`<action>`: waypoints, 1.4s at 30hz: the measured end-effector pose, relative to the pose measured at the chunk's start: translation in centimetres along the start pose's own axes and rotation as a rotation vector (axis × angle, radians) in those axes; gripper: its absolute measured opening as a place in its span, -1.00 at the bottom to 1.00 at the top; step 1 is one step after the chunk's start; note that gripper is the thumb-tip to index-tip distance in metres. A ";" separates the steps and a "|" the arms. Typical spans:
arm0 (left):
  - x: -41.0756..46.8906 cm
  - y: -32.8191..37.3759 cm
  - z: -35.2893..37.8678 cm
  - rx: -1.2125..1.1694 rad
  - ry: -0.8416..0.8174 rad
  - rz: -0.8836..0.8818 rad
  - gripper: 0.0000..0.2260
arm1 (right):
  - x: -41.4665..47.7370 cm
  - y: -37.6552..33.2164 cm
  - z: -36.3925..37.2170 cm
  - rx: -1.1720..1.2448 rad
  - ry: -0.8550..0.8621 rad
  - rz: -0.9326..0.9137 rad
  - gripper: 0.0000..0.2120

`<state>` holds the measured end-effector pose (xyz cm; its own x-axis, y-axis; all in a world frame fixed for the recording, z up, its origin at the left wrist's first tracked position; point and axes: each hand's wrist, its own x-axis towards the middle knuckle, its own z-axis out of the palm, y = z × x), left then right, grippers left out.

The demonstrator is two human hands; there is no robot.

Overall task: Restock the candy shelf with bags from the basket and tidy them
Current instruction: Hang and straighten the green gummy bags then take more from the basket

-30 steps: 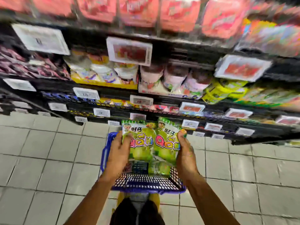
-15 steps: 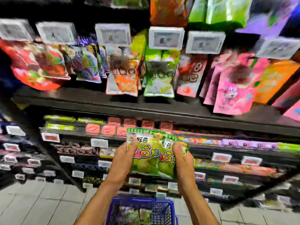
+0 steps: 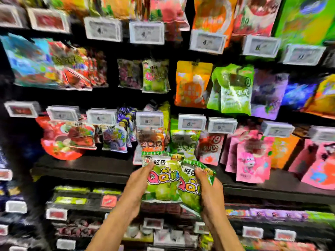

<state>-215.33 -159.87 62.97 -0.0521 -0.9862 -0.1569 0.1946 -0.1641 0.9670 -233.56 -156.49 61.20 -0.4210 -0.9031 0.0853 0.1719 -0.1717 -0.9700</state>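
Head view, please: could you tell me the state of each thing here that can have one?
Green candy bags: two, overlapping, held upright before the shelf, not yet shelved.
Left hand: grips their left edge.
Right hand: grips their right edge.
Matching green bag: upright on display in a higher row.

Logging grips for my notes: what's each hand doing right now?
Left hand: holding the green candy bags by their left edge.
Right hand: holding the same bags by their right edge.
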 end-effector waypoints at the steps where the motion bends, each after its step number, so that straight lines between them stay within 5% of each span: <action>1: 0.4 0.6 -0.5 -0.006 -0.009 0.017 -0.54 | 0.3 -0.4 0.8 0.012 -0.008 -0.023 -0.79; 5: 1.9 2.6 -2.0 -0.032 -0.097 0.076 -0.33 | 1.3 -1.2 3.1 0.045 -0.069 -0.072 -0.56; 10: 3.9 2.5 -3.1 -0.028 -0.128 0.035 -0.55 | 2.1 -0.6 4.9 0.055 0.000 -0.064 -0.54; 16: 4.7 1.0 -3.1 -0.035 -0.145 -0.022 -0.48 | 3.6 -0.2 4.9 0.109 0.110 -0.071 -0.93; 20: 4.9 0.8 -1.6 -0.003 -0.159 -0.013 -0.58 | 4.7 -0.7 4.9 0.180 0.101 0.000 -0.98; 25: 5.7 -0.6 0.4 0.025 -0.203 -0.030 -0.78 | 6.2 -0.4 3.9 0.197 0.022 0.096 -0.69; 30: 7.1 -3.1 1.6 0.026 -0.185 0.005 -0.79 | 8.1 1.0 2.1 0.212 -0.086 0.136 -0.69; 35: 6.5 -4.0 3.1 -0.041 -0.121 -0.004 -0.58 | 8.9 0.9 1.1 0.240 -0.136 0.168 -0.49; 40: 6.1 -5.9 3.8 -0.031 -0.087 -0.004 -0.76 | 9.0 1.9 0.0 0.212 -0.151 0.110 -0.75; 42: 5.4 -6.6 3.7 -0.052 -0.055 -0.036 -0.68 | 8.5 2.7 -0.4 0.193 -0.144 0.117 -0.79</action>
<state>-220.49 -164.07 56.44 -0.1136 -0.9773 -0.1787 0.2426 -0.2017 0.9489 -237.04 -164.45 59.20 -0.2592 -0.9656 0.0201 0.3844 -0.1223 -0.9150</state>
